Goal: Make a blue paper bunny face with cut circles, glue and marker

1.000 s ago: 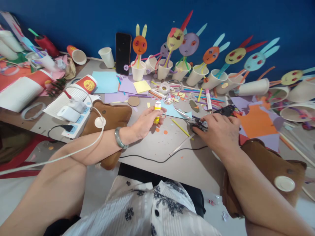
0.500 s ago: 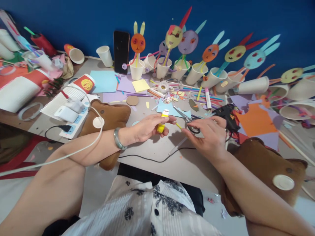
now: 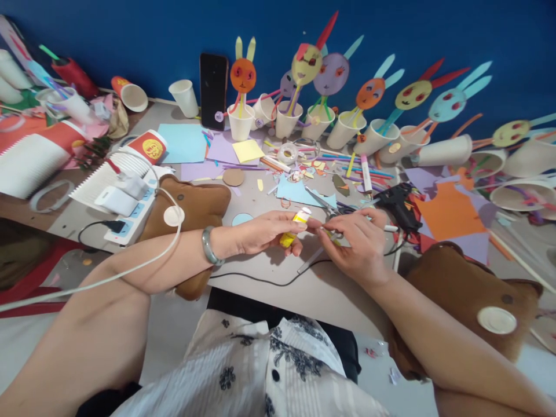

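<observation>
Near the middle of the table, my left hand (image 3: 271, 230) is closed round a small yellow tube with a white end (image 3: 289, 237), tilted up to the right. My right hand (image 3: 358, 240) is just to its right, its thumb and fingers pinched together by the left fingertips. A bit of yellow shows below the right fingers, too small to make out. Scissors (image 3: 324, 201) lie behind the hands, their handles partly hidden by the right hand. A light blue paper (image 3: 295, 190) with scraps on it lies beyond them.
Paper cups (image 3: 289, 124) with rabbit-faced figures (image 3: 243, 75) line the back. A black glue gun (image 3: 397, 205) and orange paper (image 3: 449, 211) lie right; a power strip (image 3: 130, 223) and brown pouch (image 3: 191, 202) lie left. A black cable (image 3: 264, 281) crosses in front.
My left hand has tilted the yellow tube to the right. My right hand has moved left and slightly down, and its fingertips now meet the left fingertips.
</observation>
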### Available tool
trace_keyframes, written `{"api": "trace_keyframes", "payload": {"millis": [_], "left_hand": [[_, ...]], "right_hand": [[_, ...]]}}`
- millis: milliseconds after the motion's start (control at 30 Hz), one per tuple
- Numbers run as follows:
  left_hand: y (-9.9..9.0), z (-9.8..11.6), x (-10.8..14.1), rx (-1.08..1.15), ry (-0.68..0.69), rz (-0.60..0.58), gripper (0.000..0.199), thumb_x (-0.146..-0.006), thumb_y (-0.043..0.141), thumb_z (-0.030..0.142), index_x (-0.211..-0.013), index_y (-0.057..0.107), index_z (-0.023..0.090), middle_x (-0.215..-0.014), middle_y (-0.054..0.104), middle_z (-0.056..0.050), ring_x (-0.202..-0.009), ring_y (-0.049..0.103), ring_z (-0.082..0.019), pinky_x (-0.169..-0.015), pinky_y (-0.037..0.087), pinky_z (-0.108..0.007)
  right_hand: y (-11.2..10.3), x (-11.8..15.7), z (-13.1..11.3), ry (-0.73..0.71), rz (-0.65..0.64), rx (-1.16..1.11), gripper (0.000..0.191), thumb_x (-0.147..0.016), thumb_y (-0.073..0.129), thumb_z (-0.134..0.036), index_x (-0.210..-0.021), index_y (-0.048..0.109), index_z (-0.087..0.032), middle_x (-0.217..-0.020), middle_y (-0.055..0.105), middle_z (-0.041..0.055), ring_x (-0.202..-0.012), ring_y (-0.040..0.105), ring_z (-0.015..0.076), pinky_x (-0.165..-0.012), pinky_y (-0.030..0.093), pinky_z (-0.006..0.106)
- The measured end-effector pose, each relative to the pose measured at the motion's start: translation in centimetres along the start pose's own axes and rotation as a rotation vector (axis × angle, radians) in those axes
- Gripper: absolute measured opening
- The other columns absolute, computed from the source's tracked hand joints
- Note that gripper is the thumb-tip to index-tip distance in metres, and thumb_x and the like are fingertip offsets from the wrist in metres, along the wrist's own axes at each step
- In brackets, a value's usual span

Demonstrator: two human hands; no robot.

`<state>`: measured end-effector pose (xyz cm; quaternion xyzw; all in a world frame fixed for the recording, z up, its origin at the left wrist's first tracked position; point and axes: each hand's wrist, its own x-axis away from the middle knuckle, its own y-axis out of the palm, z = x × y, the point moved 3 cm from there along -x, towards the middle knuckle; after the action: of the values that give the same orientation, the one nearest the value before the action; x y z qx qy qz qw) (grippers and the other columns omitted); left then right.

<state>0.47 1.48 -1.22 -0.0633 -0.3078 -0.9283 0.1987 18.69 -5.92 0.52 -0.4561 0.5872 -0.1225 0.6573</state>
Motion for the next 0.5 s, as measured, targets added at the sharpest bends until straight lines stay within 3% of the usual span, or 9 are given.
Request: {"api": "trace_keyframes", "payload": {"millis": [200,267,400,500], "left_hand": [[-0.9,0.3,-0.2,-0.018,0.116,0.240,0.036,-0.088,0.073,0.041,-0.112,0.068,0.013,-0.109,0.072,-0.007,-0.065,0.062,-0.006,-0.058,0.046,-0.022],[-1.1,0.4,-0.3,-0.027,0.142,0.285,0.031,-0.091,0.069,0.038,-0.109,0.067,0.013,-0.108,0.071,-0.007,-0.063,0.059,-0.005,-0.061,0.048,-0.023],[-1.2,0.7,-0.2,-0.010,0.187,0.323,0.021,-0.094,0.061,0.031,-0.106,0.064,0.013,-0.099,0.070,-0.003,-0.058,0.058,-0.005,-0.065,0.052,-0.025],[-1.1,1.1,0.0,0.007,0.201,0.372,0.018,-0.095,0.058,0.027,-0.105,0.063,0.013,-0.094,0.069,-0.002,-0.058,0.059,-0.006,-0.062,0.051,-0.024]], "right_hand": [[-1.2,-0.6,1.3,0.049,0.063,0.090,0.007,-0.095,0.067,-0.027,-0.089,0.065,-0.026,-0.082,0.080,0.0017,-0.070,0.071,0.0188,-0.084,0.044,0.041],[-2.5,-1.5,1.5,0.043,0.112,0.142,0.005,-0.095,0.067,-0.026,-0.091,0.067,-0.025,-0.083,0.081,0.0031,-0.071,0.073,0.0186,-0.083,0.046,0.040],[-6.1,-2.3,2.7,-0.035,0.165,0.256,0.002,-0.093,0.070,-0.021,-0.093,0.070,-0.023,-0.084,0.082,0.0043,-0.072,0.075,0.0182,-0.083,0.048,0.039],[-10.5,0.7,5.1,0.033,0.135,0.376,0.002,-0.091,0.072,-0.028,-0.091,0.073,-0.026,-0.081,0.080,0.0034,-0.068,0.073,0.0198,-0.083,0.051,0.041]]}}
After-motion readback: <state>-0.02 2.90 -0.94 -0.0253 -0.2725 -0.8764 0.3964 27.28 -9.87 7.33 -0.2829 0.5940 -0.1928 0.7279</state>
